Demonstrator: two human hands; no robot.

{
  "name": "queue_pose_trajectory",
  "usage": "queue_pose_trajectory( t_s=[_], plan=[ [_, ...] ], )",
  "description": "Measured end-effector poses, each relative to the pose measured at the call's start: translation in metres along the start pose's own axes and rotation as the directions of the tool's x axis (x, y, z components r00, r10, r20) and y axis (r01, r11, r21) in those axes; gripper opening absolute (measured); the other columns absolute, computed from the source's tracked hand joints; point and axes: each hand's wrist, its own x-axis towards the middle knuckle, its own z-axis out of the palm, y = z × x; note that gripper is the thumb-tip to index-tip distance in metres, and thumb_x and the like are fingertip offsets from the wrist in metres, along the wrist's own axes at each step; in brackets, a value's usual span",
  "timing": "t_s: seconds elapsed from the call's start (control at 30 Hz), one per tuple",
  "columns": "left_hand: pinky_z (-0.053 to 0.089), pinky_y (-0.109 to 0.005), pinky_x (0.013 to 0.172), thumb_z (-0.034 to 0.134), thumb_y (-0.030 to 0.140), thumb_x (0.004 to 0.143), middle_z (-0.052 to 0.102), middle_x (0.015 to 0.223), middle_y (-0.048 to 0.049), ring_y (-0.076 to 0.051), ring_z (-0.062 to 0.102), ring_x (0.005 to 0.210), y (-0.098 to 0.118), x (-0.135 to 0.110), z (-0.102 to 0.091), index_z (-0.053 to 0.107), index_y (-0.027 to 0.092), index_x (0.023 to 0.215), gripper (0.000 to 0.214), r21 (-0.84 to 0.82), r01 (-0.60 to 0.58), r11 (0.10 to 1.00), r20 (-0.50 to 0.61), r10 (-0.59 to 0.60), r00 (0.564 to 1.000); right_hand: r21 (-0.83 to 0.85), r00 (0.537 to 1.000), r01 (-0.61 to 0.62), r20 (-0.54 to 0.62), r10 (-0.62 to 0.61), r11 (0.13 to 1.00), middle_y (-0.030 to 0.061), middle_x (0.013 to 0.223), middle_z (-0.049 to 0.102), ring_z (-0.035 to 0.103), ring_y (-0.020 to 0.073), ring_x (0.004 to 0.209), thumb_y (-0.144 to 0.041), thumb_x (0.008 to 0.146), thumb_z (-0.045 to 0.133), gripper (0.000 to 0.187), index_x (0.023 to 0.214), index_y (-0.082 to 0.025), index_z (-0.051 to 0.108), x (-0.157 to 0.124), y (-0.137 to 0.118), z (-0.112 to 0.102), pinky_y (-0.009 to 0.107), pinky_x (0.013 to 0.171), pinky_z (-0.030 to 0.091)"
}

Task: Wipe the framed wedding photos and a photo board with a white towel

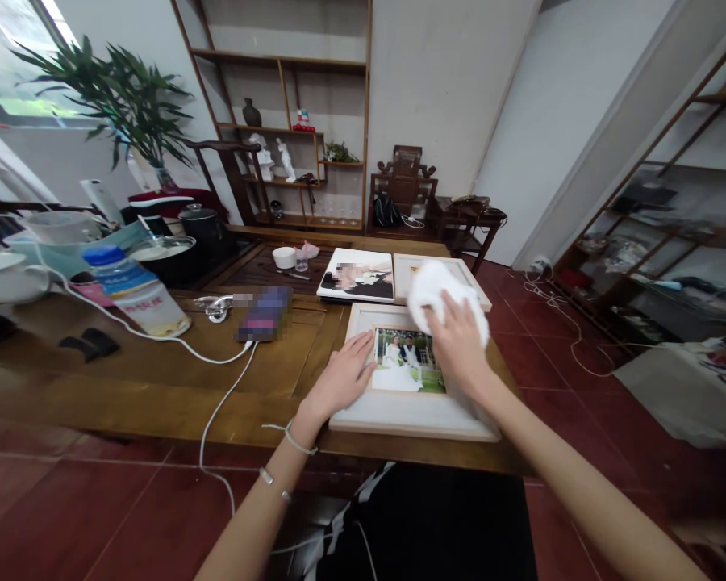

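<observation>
A light wooden picture frame (411,413) with a wide pale mat and a wedding photo (408,363) in its middle lies flat near the table's front edge. My left hand (342,378) rests flat on the frame's left side, fingers stretched out beside the photo. Bunched under my right hand (460,343) is a white cloth (436,290), over the frame's upper right part; the hand and cloth are slightly blurred. Behind it lie a second framed picture (472,278), partly hidden by the cloth, and a white-edged photo panel (356,276).
A phone (264,315) on a white charging cable (218,411) lies left on the wooden table (266,375). Further left stand a blue-capped bottle (139,294), a white cup (9,278) and a black pot (202,230). Shelves (278,60) line the back wall.
</observation>
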Motion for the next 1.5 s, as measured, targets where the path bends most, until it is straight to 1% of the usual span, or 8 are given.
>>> queue_pose_trajectory(
  t_s=[0.17, 0.33, 0.67, 0.9, 1.1, 1.27, 1.4, 1.5],
  plan=[
    [0.034, -0.050, 0.109, 0.040, 0.031, 0.095, 0.045, 0.143, -0.0155, -0.028, 0.035, 0.136, 0.000, 0.002, 0.000, 0.048, 0.012, 0.133, 0.043, 0.021, 0.008, 1.000, -0.002, -0.008, 1.000, 0.146, 0.909, 0.374, 0.138, -0.393, 0.916, 0.0135, 0.140, 0.049, 0.029, 0.0225, 0.138, 0.000, 0.078, 0.043, 0.058, 0.134, -0.016, 0.048, 0.044, -0.045, 0.029, 0.050, 0.114, 0.012],
    [0.034, -0.051, 0.109, 0.037, 0.029, 0.096, 0.042, 0.146, -0.0149, -0.028, 0.034, 0.137, -0.001, 0.002, 0.001, 0.044, 0.012, 0.137, 0.044, -0.009, 0.004, 1.000, -0.003, -0.004, 1.000, 0.117, 0.932, 0.291, 0.192, -0.309, 0.950, 0.0160, 0.132, 0.056, 0.038, 0.0243, 0.133, 0.000, 0.081, 0.041, 0.055, 0.134, -0.015, 0.049, 0.033, -0.037, 0.037, 0.048, 0.111, 0.018],
    [0.031, -0.048, 0.113, 0.032, 0.026, 0.098, 0.039, 0.149, -0.0119, -0.024, 0.034, 0.138, -0.011, 0.001, 0.010, 0.040, 0.016, 0.142, 0.046, -0.038, -0.017, 0.999, -0.050, 0.015, 0.999, -0.036, 0.954, 0.060, 0.296, -0.047, 0.998, 0.0162, 0.107, 0.068, 0.050, 0.0291, 0.121, 0.004, 0.076, 0.042, 0.049, 0.115, -0.017, 0.065, -0.010, 0.043, 0.010, 0.051, 0.106, 0.019],
    [0.031, -0.047, 0.113, 0.031, 0.022, 0.097, 0.039, 0.149, -0.0115, -0.023, 0.034, 0.138, -0.014, 0.003, 0.013, 0.040, 0.016, 0.141, 0.046, -0.013, -0.022, 1.000, -0.044, 0.022, 0.999, -0.001, 0.919, 0.100, 0.384, -0.091, 0.995, 0.0156, 0.092, 0.070, 0.060, 0.0289, 0.100, 0.000, 0.072, 0.047, 0.046, 0.111, -0.013, 0.067, -0.046, 0.005, -0.021, 0.044, 0.098, 0.031],
    [0.029, -0.049, 0.113, 0.031, 0.026, 0.098, 0.039, 0.149, -0.0113, -0.023, 0.035, 0.138, -0.012, 0.001, 0.011, 0.039, 0.018, 0.142, 0.045, -0.029, -0.040, 0.999, -0.056, 0.038, 0.998, 0.272, 0.802, 0.047, 0.563, -0.199, 0.961, 0.0070, 0.086, 0.069, 0.063, 0.0222, 0.081, 0.003, 0.067, 0.043, 0.054, 0.104, -0.025, 0.070, -0.088, -0.012, -0.080, 0.030, 0.070, 0.044],
    [0.029, -0.050, 0.113, 0.032, 0.027, 0.098, 0.040, 0.148, -0.0123, -0.022, 0.034, 0.138, -0.014, 0.002, 0.012, 0.039, 0.017, 0.142, 0.045, -0.022, -0.056, 0.998, -0.054, 0.055, 0.997, 0.275, 0.941, -0.091, 0.340, -0.008, 0.957, 0.0073, 0.101, 0.070, 0.064, 0.0220, 0.086, 0.001, 0.070, 0.040, 0.063, 0.125, -0.024, 0.060, -0.063, 0.029, -0.091, 0.032, 0.075, 0.049],
    [0.030, -0.049, 0.113, 0.032, 0.028, 0.098, 0.041, 0.147, -0.0127, -0.022, 0.034, 0.139, -0.017, 0.003, 0.014, 0.039, 0.018, 0.142, 0.045, -0.031, -0.067, 0.997, -0.064, 0.065, 0.996, 0.016, 0.994, -0.087, -0.065, 0.088, 0.996, 0.0177, 0.135, 0.053, 0.048, 0.0327, 0.122, 0.004, 0.074, 0.038, 0.057, 0.126, -0.010, 0.057, -0.022, 0.067, -0.056, 0.046, 0.097, 0.041],
    [0.030, -0.049, 0.113, 0.031, 0.027, 0.098, 0.040, 0.148, -0.0122, -0.022, 0.033, 0.139, -0.018, 0.004, 0.014, 0.038, 0.018, 0.142, 0.045, -0.028, -0.065, 0.997, -0.063, 0.064, 0.996, -0.021, 0.999, 0.039, -0.013, -0.040, 0.999, 0.0154, 0.149, 0.037, 0.025, 0.0317, 0.139, 0.009, 0.072, 0.035, 0.060, 0.125, -0.009, 0.057, -0.003, 0.078, -0.017, 0.047, 0.107, 0.029]
  ],
)
